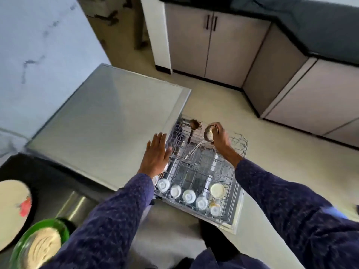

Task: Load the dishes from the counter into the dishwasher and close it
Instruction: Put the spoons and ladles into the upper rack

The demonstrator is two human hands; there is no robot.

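Note:
The dishwasher's wire rack (233,177) is pulled out below me. Several white cups (175,191) stand upside down along its near edge, beside a pale bowl (217,189). My right hand (221,138) grips a metal ladle (208,133) by its bowl, over the far part of the rack, with the handle pointing down and left. A dark wooden spoon (194,124) stands at the rack's far end. My left hand (155,154) hovers with straight fingers over the rack's left edge, holding nothing.
A grey dishwasher top (108,121) lies left of the rack. On the dark counter (38,171) at lower left sit a pale plate (11,210) and a green plate (38,245) with a beige dish. Cabinets (209,45) line the far wall across beige floor.

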